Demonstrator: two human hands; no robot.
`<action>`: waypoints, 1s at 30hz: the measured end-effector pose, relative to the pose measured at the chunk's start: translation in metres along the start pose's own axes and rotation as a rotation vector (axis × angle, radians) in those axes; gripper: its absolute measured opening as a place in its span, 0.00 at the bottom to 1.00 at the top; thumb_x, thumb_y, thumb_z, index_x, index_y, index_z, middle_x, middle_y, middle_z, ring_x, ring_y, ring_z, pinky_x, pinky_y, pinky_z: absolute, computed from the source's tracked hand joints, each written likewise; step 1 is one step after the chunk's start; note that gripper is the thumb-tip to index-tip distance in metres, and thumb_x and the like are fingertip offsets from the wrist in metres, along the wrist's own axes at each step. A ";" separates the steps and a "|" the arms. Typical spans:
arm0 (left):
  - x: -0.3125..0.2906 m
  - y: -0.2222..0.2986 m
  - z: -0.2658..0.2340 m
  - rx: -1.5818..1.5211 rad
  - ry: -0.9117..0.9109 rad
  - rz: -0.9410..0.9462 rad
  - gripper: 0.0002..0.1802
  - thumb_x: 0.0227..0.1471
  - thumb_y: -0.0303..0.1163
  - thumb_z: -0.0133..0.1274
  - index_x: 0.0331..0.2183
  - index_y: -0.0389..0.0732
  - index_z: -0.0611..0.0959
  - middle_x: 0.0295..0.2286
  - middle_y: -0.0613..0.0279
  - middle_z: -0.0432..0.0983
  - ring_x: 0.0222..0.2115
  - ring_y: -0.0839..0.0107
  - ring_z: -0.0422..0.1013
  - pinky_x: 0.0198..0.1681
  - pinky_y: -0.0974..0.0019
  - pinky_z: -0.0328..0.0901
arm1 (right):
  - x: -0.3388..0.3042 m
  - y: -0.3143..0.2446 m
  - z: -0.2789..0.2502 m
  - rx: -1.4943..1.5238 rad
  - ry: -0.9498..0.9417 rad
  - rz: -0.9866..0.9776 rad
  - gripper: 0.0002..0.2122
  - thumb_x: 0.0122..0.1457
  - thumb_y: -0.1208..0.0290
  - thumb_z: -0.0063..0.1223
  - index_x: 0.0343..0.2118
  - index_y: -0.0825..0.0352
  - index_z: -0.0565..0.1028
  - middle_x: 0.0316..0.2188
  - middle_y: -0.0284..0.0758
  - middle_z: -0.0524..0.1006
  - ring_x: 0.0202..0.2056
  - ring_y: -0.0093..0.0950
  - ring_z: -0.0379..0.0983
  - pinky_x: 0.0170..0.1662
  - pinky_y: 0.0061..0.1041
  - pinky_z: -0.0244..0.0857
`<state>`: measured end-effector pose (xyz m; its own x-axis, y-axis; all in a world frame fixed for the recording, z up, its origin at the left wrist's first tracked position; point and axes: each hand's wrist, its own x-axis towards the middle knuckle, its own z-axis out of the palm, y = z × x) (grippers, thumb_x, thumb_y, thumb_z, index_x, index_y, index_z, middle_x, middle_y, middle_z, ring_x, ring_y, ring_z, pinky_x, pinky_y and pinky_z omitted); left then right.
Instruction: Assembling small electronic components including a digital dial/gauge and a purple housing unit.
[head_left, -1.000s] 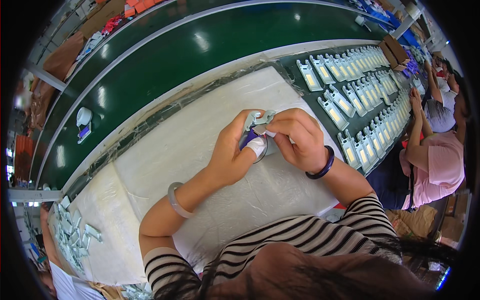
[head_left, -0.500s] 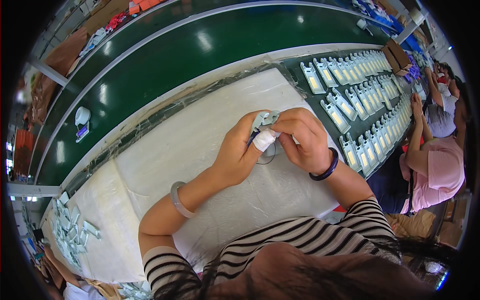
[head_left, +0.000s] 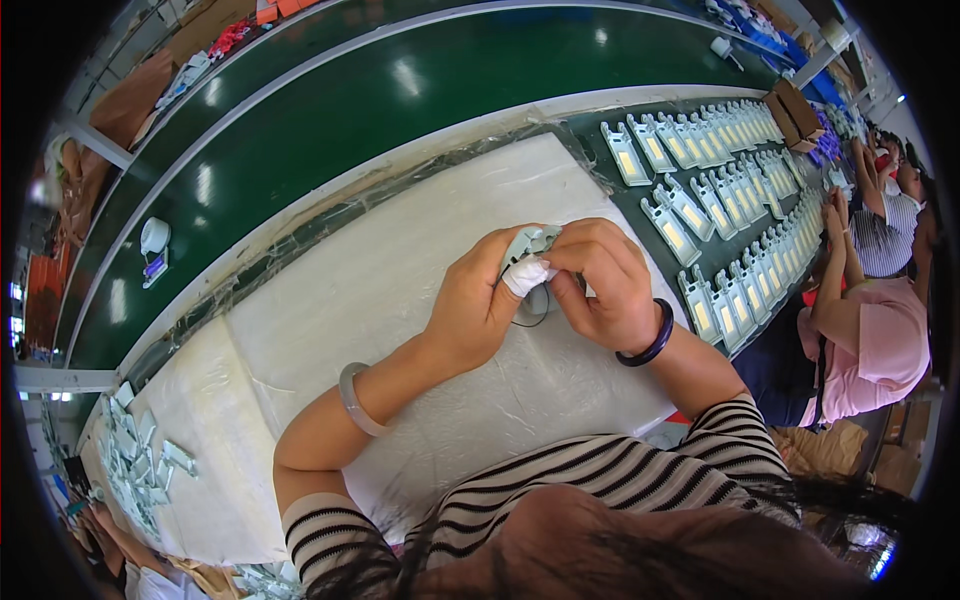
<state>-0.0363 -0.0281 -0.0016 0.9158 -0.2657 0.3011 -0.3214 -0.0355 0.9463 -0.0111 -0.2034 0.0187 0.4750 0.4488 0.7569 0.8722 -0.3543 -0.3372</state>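
Above the plastic-covered table [head_left: 420,450], my left hand [head_left: 478,295] is closed round a pale green plastic housing [head_left: 533,240]. White tape wraps its thumb, which presses on the near side of the part. My right hand [head_left: 605,275] meets it from the right, thumb and index finger pinched at the housing's edge. Whatever sits between those fingertips is mostly hidden. A thin dark wire loop [head_left: 532,320] hangs just below the hands, beside a rounded pale piece [head_left: 537,300].
Rows of pale green housings with yellow panels [head_left: 740,200] lie on the right. Loose pale green pieces [head_left: 135,455] are heaped at the left. Beyond the table runs a green conveyor belt [head_left: 330,130], carrying a white round-headed item [head_left: 155,240]. Co-workers [head_left: 870,340] sit at the right.
My left thumb and the housing have tilted slightly, and the dark blue bit beside the thumb is now covered. The white item on the belt has shifted a little left.
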 end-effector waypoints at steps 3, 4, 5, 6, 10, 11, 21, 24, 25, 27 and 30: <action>0.001 -0.001 -0.001 0.020 0.007 0.005 0.17 0.58 0.35 0.48 0.45 0.34 0.73 0.35 0.54 0.74 0.31 0.67 0.71 0.37 0.67 0.66 | 0.000 0.000 0.000 0.003 -0.005 -0.010 0.13 0.39 0.85 0.56 0.31 0.67 0.74 0.28 0.36 0.74 0.30 0.35 0.72 0.33 0.31 0.66; 0.003 0.001 -0.002 0.002 -0.019 -0.054 0.16 0.58 0.36 0.47 0.44 0.34 0.74 0.33 0.55 0.73 0.29 0.69 0.71 0.34 0.69 0.66 | 0.000 0.000 0.000 -0.012 -0.007 -0.007 0.13 0.38 0.84 0.57 0.31 0.67 0.74 0.28 0.36 0.74 0.30 0.35 0.72 0.33 0.31 0.66; 0.003 0.002 -0.003 -0.016 -0.045 -0.113 0.16 0.59 0.36 0.46 0.43 0.34 0.74 0.31 0.56 0.73 0.27 0.71 0.70 0.30 0.70 0.66 | 0.000 0.000 -0.001 -0.026 -0.008 -0.003 0.13 0.38 0.84 0.57 0.31 0.67 0.74 0.28 0.36 0.74 0.30 0.35 0.72 0.33 0.31 0.66; 0.004 0.001 -0.005 -0.015 -0.050 -0.115 0.16 0.59 0.36 0.46 0.43 0.34 0.74 0.31 0.56 0.73 0.27 0.71 0.70 0.30 0.70 0.66 | 0.001 0.000 -0.001 -0.027 -0.005 0.001 0.13 0.38 0.84 0.57 0.31 0.67 0.74 0.28 0.36 0.74 0.30 0.35 0.72 0.33 0.31 0.66; 0.006 -0.003 -0.007 -0.189 -0.073 -0.211 0.19 0.62 0.39 0.40 0.48 0.36 0.70 0.24 0.63 0.69 0.17 0.79 0.63 0.20 0.74 0.61 | -0.001 0.006 -0.001 0.035 -0.041 0.090 0.13 0.41 0.83 0.57 0.33 0.68 0.73 0.29 0.37 0.74 0.31 0.36 0.72 0.37 0.31 0.65; 0.006 -0.004 -0.009 -0.345 -0.047 -0.257 0.20 0.62 0.39 0.40 0.49 0.37 0.69 0.25 0.61 0.69 0.18 0.78 0.64 0.19 0.74 0.63 | -0.002 0.009 0.001 0.105 -0.083 0.166 0.14 0.42 0.82 0.57 0.36 0.68 0.72 0.32 0.39 0.74 0.33 0.36 0.72 0.39 0.31 0.66; 0.018 0.001 -0.023 -0.386 -0.071 -0.165 0.17 0.59 0.38 0.44 0.46 0.38 0.69 0.31 0.57 0.72 0.21 0.76 0.68 0.21 0.71 0.67 | -0.004 0.024 0.005 0.240 -0.472 0.461 0.35 0.38 0.66 0.65 0.50 0.71 0.61 0.45 0.48 0.69 0.48 0.46 0.66 0.51 0.35 0.61; 0.022 -0.001 -0.028 -0.208 -0.019 -0.117 0.17 0.57 0.38 0.48 0.44 0.37 0.72 0.32 0.58 0.74 0.24 0.74 0.72 0.26 0.70 0.69 | -0.008 0.026 0.009 0.207 -0.273 0.563 0.34 0.39 0.70 0.64 0.51 0.70 0.61 0.46 0.48 0.68 0.49 0.46 0.65 0.52 0.34 0.61; 0.023 -0.003 -0.028 -0.204 0.034 -0.165 0.17 0.56 0.38 0.50 0.43 0.37 0.73 0.33 0.58 0.75 0.26 0.73 0.73 0.29 0.70 0.70 | -0.008 0.029 0.008 0.203 -0.264 0.570 0.34 0.39 0.70 0.64 0.51 0.70 0.61 0.46 0.48 0.68 0.49 0.46 0.65 0.52 0.34 0.61; 0.025 -0.007 -0.029 -0.198 0.082 -0.214 0.17 0.55 0.39 0.52 0.42 0.36 0.74 0.34 0.57 0.76 0.27 0.72 0.74 0.32 0.69 0.71 | -0.006 0.038 0.005 0.012 -0.143 0.498 0.35 0.39 0.75 0.62 0.54 0.68 0.60 0.49 0.45 0.66 0.51 0.42 0.64 0.54 0.30 0.59; 0.025 -0.011 -0.029 -0.243 0.146 -0.261 0.18 0.54 0.38 0.53 0.42 0.35 0.73 0.37 0.56 0.76 0.29 0.71 0.75 0.32 0.69 0.71 | -0.001 0.038 -0.001 -0.070 -0.076 0.379 0.36 0.38 0.80 0.62 0.54 0.69 0.60 0.49 0.46 0.66 0.51 0.44 0.63 0.54 0.33 0.59</action>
<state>-0.0027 -0.0064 -0.0005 0.9896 -0.1372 0.0436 -0.0226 0.1505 0.9884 0.0212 -0.2174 0.0057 0.7715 0.3342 0.5414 0.6245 -0.5604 -0.5440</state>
